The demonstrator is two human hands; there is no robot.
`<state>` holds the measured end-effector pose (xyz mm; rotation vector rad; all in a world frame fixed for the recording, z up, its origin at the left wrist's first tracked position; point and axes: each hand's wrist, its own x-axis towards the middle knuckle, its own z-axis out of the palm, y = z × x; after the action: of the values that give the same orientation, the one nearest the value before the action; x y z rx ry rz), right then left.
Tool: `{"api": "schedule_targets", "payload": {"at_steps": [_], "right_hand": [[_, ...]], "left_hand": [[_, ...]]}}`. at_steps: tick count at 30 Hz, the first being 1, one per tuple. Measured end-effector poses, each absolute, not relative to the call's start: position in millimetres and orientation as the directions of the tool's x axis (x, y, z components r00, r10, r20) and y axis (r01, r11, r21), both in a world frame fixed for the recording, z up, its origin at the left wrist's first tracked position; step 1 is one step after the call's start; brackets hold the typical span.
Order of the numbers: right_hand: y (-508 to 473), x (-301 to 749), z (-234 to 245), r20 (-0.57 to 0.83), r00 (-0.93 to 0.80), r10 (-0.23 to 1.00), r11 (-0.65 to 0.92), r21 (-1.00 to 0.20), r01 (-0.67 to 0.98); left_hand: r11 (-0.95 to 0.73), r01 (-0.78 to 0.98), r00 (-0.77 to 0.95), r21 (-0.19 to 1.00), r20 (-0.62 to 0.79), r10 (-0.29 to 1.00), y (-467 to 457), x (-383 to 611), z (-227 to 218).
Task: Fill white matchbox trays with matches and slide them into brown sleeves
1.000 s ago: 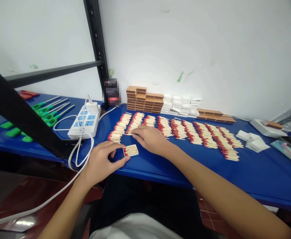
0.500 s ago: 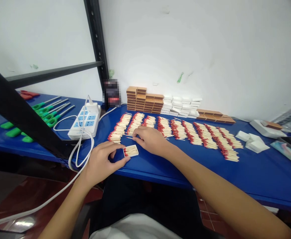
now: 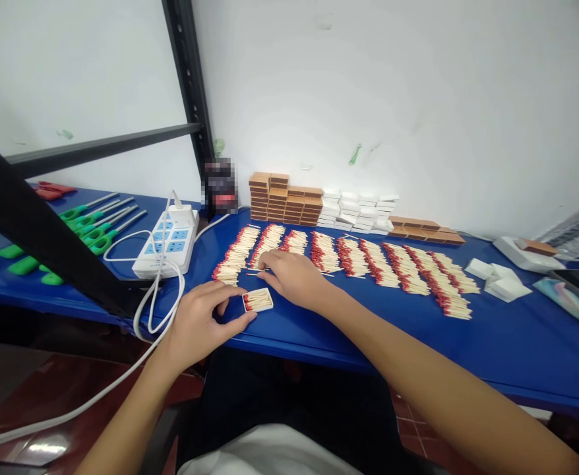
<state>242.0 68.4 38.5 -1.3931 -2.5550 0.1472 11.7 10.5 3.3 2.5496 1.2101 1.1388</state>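
Grasps white match tray (image 3: 262,309) in left grip (image 3: 201,316); has right grip (image 3: 293,278) at far match row (image 3: 268,241), cannot tell if clenched.

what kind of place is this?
Probably a small workshop or packing bench, though one view can't settle it: rows of red-tipped matches on a blue worktop, stacked brown boxes behind, and a perforated black post.
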Motion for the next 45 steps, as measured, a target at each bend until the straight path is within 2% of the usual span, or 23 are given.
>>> {"api": "schedule_targets", "payload": {"at_steps": [13,22,25,29,33,45], "right_hand": [[71.6,242.1,36.3,0.164,-0.563,0.81,0.587,-0.241,0.773],[67.8,243.4,43.1,0.065,-0.549,0.833,0.551,-0.186,0.814],[66.9,247.0,44.9,0.08,-0.55,0.831,0.554,-0.185,0.811],[62.8,254.1,47.9,0.146,-0.564,0.813,0.581,-0.263,0.77],[55.7,257.1,50.5,0.152,-0.596,0.789,0.607,-0.35,0.714],[46.0,253.8,50.6,0.116,-0.663,0.74,0.652,-0.37,0.662]], "left_hand": [[-0.681,0.624,0.403,0.383,0.589,0.7,11.1,12.8,2.8],[-0.679,0.626,0.404,0.383,0.585,0.703,11.4,12.1,3.3],[-0.676,0.629,0.402,0.383,0.584,0.705,11.3,12.1,3.4],[-0.677,0.628,0.4,0.383,0.587,0.704,11.2,11.5,3.1],[-0.68,0.627,0.408,0.379,0.584,0.702,11.1,11.2,3.1],[-0.679,0.629,0.412,0.379,0.578,0.705,11.5,10.6,1.5]]}}
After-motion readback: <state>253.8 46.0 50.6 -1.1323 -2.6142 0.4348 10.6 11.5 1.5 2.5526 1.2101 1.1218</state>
